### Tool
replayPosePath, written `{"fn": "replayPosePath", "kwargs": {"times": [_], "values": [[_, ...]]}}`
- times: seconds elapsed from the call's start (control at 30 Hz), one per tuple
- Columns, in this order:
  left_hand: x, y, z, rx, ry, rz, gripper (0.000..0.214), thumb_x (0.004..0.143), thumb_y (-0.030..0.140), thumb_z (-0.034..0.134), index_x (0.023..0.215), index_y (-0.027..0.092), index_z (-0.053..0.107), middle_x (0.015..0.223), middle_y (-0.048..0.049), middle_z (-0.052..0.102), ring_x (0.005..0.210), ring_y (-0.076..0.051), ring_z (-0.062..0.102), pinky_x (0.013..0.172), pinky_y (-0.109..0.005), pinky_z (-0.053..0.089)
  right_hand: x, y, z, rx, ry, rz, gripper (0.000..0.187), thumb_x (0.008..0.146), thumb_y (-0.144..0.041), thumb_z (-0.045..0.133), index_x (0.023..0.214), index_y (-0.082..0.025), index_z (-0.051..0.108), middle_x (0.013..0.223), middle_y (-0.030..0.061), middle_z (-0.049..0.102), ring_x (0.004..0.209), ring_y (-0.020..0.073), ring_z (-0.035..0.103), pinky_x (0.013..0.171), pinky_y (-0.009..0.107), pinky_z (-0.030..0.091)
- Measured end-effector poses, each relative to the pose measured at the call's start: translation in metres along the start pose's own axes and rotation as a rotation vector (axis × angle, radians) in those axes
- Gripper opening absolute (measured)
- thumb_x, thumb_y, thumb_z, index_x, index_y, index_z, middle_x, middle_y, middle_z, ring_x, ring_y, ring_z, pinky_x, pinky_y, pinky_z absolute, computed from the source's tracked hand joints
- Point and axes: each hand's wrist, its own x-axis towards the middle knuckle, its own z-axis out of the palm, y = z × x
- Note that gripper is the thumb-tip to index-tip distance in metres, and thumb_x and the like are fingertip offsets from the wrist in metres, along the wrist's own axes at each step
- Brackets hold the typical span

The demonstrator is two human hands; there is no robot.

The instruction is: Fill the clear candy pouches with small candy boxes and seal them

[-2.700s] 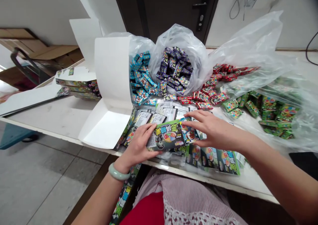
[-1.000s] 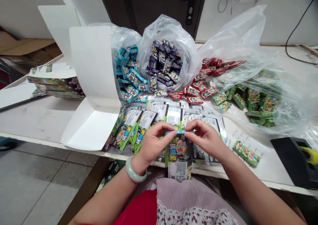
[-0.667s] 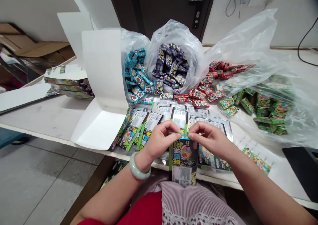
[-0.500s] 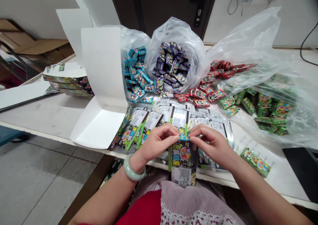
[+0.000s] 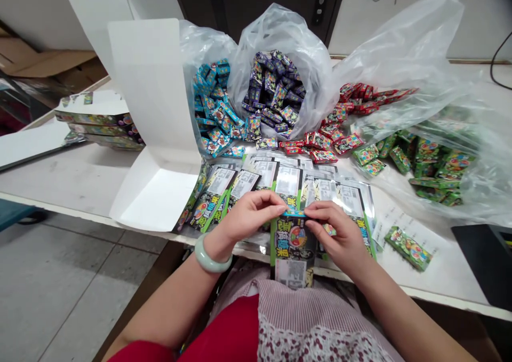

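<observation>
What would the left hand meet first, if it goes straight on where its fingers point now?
Past the blue top edge of the black packet it pinches, the left hand would likely meet the right hand first, though depth is unclear.

Gleaming plastic up against matt card here!
And the clear bag (image 5: 276, 23) is thin, crinkled plastic, streaked with light, the red packets (image 5: 348, 144) glossy, the flat sleeves (image 5: 288, 178) throwing bright reflections; smooth printed face on the black pack (image 5: 294, 239)! Over to the white box (image 5: 150, 85): smooth, matt card. Brown cardboard for the carton (image 5: 48, 63), a polished, stone-like bangle (image 5: 213, 255), and striped cloth with openwork lace on the apron (image 5: 304, 308)!
</observation>
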Motion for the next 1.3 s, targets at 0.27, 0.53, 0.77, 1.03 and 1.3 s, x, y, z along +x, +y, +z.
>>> {"fn": "replayPosePath", "kwargs": {"times": [0.27, 0.53, 0.77, 1.03, 1.3], "values": [[-0.009, -0.007, 0.002, 0.105, -0.029, 0.171, 0.014, 0.088, 0.025, 0.058, 0.096, 0.021, 0.07, 0.104, -0.0077, 0.069, 0.1, -0.019, 0.064, 0.092, -0.037, 0.05, -0.005, 0.003, 0.0, 0.0, 0.0, 0.014, 0.019, 0.09, -0.016, 0.055, 0.104, -0.028, 0.06, 0.1, 0.0052, 0.063, 0.096, 0.02, 0.061, 0.08, 0.039, 0.054], [-0.001, -0.007, 0.0, -0.031, 0.001, -0.034, 0.013, 0.083, 0.029, 0.063, 0.083, 0.016, 0.068, 0.083, -0.0055, 0.069, 0.077, -0.015, 0.063, 0.073, -0.031, 0.052, -0.001, 0.002, 0.003, 0.007, -0.001, 0.002, 0.019, 0.091, -0.016, 0.055, 0.105, -0.027, 0.06, 0.101, 0.0054, 0.062, 0.094, 0.0196, 0.061, 0.081, 0.039, 0.053], [-0.01, -0.007, 0.002, 0.106, -0.099, 0.17, 0.016, 0.09, 0.024, 0.054, 0.096, 0.02, 0.069, 0.103, -0.0087, 0.069, 0.099, -0.02, 0.064, 0.091, -0.038, 0.051, -0.006, 0.004, 0.0, 0.025, 0.022, 0.01, 0.018, 0.09, -0.014, 0.055, 0.102, -0.027, 0.06, 0.098, 0.0045, 0.062, 0.093, 0.0191, 0.061, 0.08, 0.037, 0.051], [-0.019, -0.041, 0.022, -0.046, 0.131, 0.184, 0.026, 0.085, 0.018, 0.063, 0.11, 0.023, 0.059, 0.104, -0.0047, 0.065, 0.099, -0.016, 0.062, 0.085, -0.029, 0.052, -0.003, 0.007, 0.002, 0.011, -0.002, -0.017, 0.017, 0.091, -0.012, 0.054, 0.102, -0.025, 0.057, 0.098, 0.0046, 0.058, 0.095, 0.0178, 0.058, 0.081, 0.035, 0.049], [-0.021, -0.044, 0.017, 0.123, 0.157, 0.214, 0.019, 0.09, 0.022, 0.059, 0.108, 0.026, 0.061, 0.105, -0.0041, 0.064, 0.098, -0.016, 0.062, 0.086, -0.029, 0.052, -0.004, 0.006, 0.01, 0.159, 0.099, 0.071, 0.012, 0.091, -0.016, 0.054, 0.097, -0.025, 0.058, 0.096, 0.0046, 0.06, 0.094, 0.0188, 0.059, 0.079, 0.036, 0.051]]}}
